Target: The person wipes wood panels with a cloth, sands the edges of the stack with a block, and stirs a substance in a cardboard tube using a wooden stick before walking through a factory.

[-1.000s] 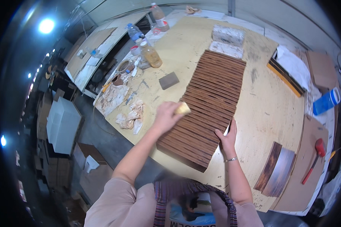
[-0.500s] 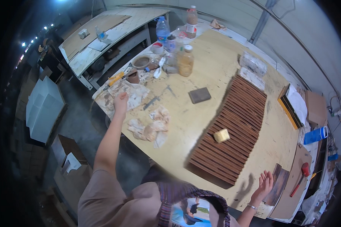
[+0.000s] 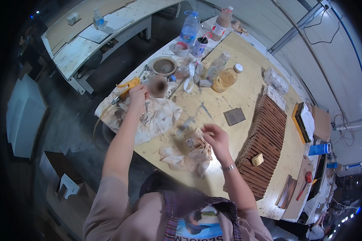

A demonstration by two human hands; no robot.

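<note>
Plywood bench [image 3: 245, 96], left hand [image 3: 137, 93] clamped on orange tool [image 3: 126, 86] at its edge, right hand [image 3: 215, 138] loosely open over crumpled rags [image 3: 191, 154]

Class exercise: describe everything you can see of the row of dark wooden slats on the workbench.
The row of dark wooden slats lies flat on the pale plywood workbench, on the person's right. It is made of many narrow brown strips laid side by side, their long edges touching, forming one long ribbed band that runs away from the person. The wood looks stained or oiled, darker than the bench. A small tan block, perhaps a sponge, rests on the nearer part. Neither hand touches the slats; the right hand hovers just beside them.
</note>
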